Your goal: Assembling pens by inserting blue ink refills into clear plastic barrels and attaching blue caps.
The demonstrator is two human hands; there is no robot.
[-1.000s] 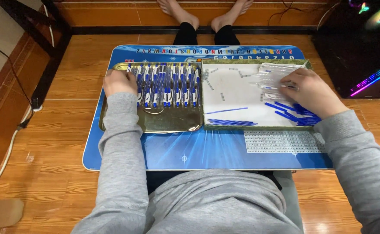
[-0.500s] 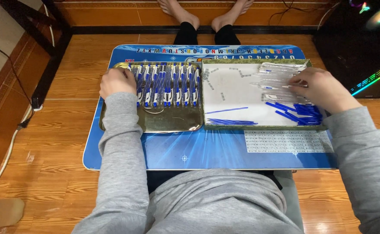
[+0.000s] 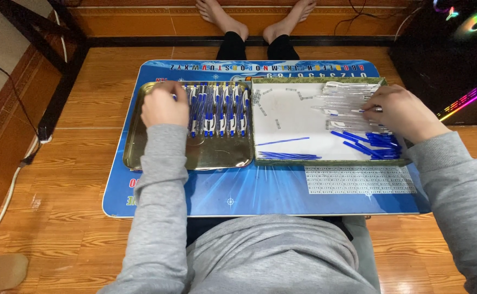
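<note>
My left hand point(image 3: 164, 107) lies in a gold metal tray point(image 3: 157, 158) with its fingers curled over a blue and white pen at the left end of a row of assembled pens point(image 3: 219, 109). My right hand point(image 3: 399, 112) is over the right side of a white-lined tray point(image 3: 287, 128). Its fingertips pinch a clear pen barrel point(image 3: 370, 110) from a heap of clear barrels point(image 3: 339, 95). Loose blue refills point(image 3: 369, 142) lie just below that hand. More blue refills point(image 3: 287, 155) lie along the tray's near edge.
Both trays sit on a blue lap desk point(image 3: 249, 190) over my legs, on a wooden floor. Small springs point(image 3: 265, 106) are scattered on the white lining. A dark computer case with coloured lights point(image 3: 456, 49) stands at the right, and a cable point(image 3: 10, 190) runs along the left.
My left hand has slid a little to the right along the pen row. My right hand has drawn slightly right, its fingers closing on a clear barrel.
</note>
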